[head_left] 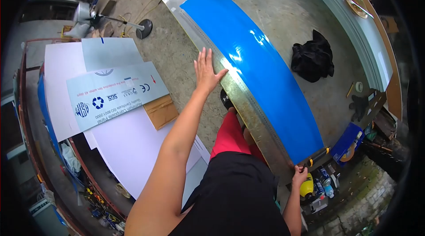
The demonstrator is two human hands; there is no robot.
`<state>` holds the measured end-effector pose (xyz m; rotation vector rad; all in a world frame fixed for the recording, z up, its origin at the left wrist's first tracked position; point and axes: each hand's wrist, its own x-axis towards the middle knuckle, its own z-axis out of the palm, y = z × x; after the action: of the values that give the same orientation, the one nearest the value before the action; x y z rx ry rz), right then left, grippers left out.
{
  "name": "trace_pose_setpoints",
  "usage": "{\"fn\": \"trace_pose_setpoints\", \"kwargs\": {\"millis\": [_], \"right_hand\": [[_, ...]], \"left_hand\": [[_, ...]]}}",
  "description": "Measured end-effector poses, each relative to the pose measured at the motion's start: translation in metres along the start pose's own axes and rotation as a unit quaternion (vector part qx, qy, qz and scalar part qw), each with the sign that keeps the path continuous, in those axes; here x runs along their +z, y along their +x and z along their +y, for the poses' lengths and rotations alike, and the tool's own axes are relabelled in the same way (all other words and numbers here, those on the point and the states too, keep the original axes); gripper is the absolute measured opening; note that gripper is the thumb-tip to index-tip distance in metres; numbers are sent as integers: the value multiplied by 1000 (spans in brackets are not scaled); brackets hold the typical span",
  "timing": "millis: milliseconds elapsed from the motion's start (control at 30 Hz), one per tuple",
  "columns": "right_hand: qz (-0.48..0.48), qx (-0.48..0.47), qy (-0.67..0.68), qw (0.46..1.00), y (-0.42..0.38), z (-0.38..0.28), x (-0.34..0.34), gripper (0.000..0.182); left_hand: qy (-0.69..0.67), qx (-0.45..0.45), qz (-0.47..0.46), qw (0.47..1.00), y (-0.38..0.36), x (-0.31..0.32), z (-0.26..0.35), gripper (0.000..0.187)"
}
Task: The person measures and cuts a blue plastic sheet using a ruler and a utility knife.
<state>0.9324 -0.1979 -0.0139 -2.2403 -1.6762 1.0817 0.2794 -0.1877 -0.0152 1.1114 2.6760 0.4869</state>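
The left hand (206, 71) lies flat and open, pressing the long steel ruler (230, 79) beside the blue film sheet (256, 72) on the workbench (305, 10). The right hand (300, 176) is closed around a yellow-handled knife (316, 156) at the ruler's near end. Pressure comes only far from the blade, so the ruler may pivot and the cut wander toward the fingers.

Workshop, metal worktable (305, 10), composite panels (116, 95)
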Motion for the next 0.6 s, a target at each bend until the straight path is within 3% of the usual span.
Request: {"fn": "trace_pose_setpoints", "kwargs": {"millis": [300, 600], "right_hand": [[-20, -20, 16, 999, 6, 13, -8, 25], [-54, 3, 6, 999, 9, 13, -16, 23]], "left_hand": [[10, 58, -14, 998, 26, 7, -27, 119], [11, 43, -12, 999, 24, 11, -23, 118]]}}
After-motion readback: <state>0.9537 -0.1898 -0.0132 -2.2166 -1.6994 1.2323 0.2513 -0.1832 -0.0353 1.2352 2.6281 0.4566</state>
